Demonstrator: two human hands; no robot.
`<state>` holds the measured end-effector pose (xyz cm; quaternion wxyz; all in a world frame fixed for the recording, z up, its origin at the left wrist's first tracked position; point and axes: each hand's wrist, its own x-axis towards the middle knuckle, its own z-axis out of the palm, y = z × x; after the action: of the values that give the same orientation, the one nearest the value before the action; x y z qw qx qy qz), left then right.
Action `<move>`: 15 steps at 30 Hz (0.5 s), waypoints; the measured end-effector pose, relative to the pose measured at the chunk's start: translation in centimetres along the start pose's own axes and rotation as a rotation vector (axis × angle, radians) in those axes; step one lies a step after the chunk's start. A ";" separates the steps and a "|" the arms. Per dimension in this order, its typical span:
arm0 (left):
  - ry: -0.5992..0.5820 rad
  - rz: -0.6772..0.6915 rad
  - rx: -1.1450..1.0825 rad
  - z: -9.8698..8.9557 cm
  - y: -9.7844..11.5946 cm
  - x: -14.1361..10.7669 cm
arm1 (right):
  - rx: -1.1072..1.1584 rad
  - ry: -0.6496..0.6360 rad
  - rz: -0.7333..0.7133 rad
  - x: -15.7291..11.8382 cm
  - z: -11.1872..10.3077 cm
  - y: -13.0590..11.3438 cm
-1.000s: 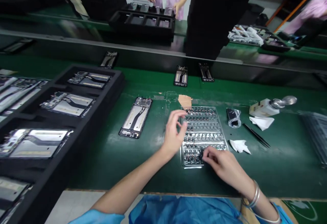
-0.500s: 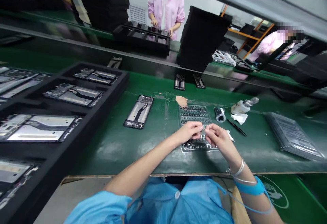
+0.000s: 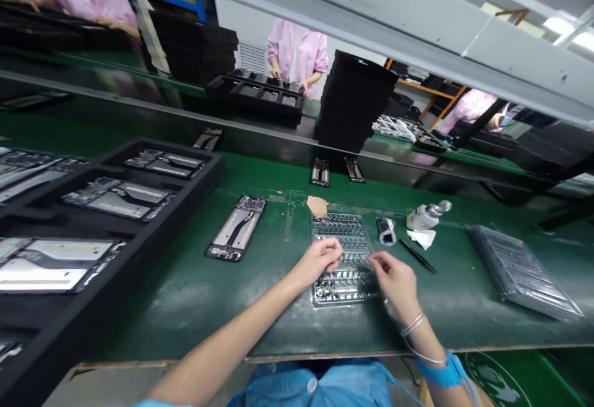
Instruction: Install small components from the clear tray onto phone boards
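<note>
Left hand (image 3: 318, 261) curled, half closed, over left part of clear plastic blister tray (image 3: 342, 295); no held item visible, contact with tray unclear. Right hand (image 3: 394, 283) at tray's right edge, thumb and fingers pinched close together; anything held too small to tell. Tray lies between and under both hands, holding rows of small dark parts, on green bench mat (image 3: 153, 314). Just past right hand: black tweezers (image 3: 417, 255), white wipe (image 3: 421, 239). Left of tray: phone frame (image 3: 234, 227), lying apart from hands.
</note>
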<state>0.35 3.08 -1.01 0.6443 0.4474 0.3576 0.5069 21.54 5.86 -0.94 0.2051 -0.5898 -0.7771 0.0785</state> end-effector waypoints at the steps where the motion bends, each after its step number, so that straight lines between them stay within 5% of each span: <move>1: 0.007 -0.018 0.003 0.0 0.1 -0.1 | -0.017 0.050 0.018 0.4 -0.3 1.3; 7: 0.047 -0.149 -0.006 -0.4 0.1 -0.3 | -0.014 0.008 -0.072 2.6 -0.9 6.9; 15: 0.088 -0.236 -0.074 -0.4 0.6 -0.4 | 0.027 -0.067 -0.198 2.7 -0.7 7.1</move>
<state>-0.28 2.85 -0.60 0.6992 0.3556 0.4166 0.4594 27.53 10.45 -2.24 0.1939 -0.5044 -0.8368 0.0879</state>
